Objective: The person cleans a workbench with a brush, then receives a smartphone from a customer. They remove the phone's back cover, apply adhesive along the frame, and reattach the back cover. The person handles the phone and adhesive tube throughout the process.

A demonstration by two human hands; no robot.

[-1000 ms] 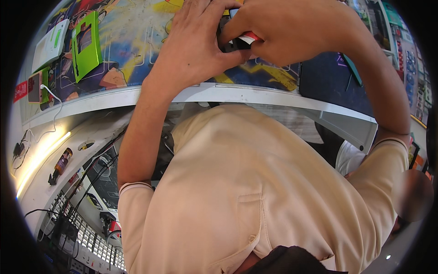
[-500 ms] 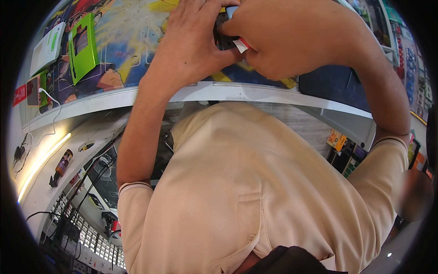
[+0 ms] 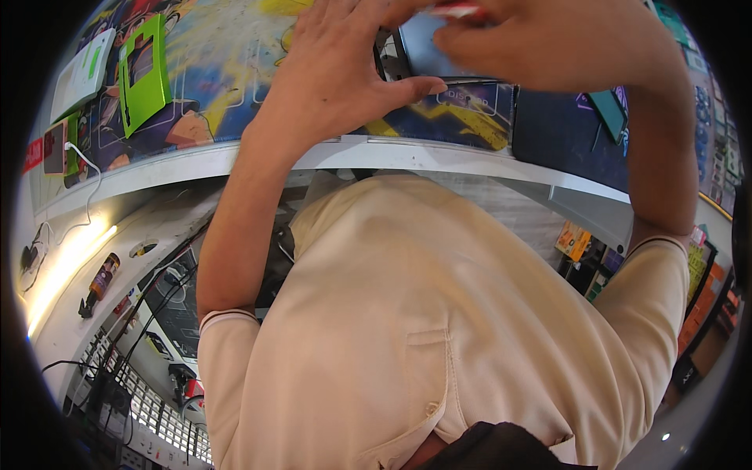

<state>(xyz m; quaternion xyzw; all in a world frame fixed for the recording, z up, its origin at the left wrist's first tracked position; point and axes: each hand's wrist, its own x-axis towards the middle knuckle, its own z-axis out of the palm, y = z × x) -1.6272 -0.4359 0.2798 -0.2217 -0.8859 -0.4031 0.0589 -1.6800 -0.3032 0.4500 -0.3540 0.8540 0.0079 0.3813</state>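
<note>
On colourful mat (image 3: 219, 51), spread left hand (image 3: 333, 74) seems steadying bluish panel (image 3: 423, 48), right hand (image 3: 540, 43) pinching red piece (image 3: 462, 10); next needs care.

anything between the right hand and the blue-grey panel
Nothing visible: the right hand overlaps the blue-grey panel in view, a red item at its fingers; contact can't be told. The left hand lies left, its thumb by the panel's near edge.
</note>
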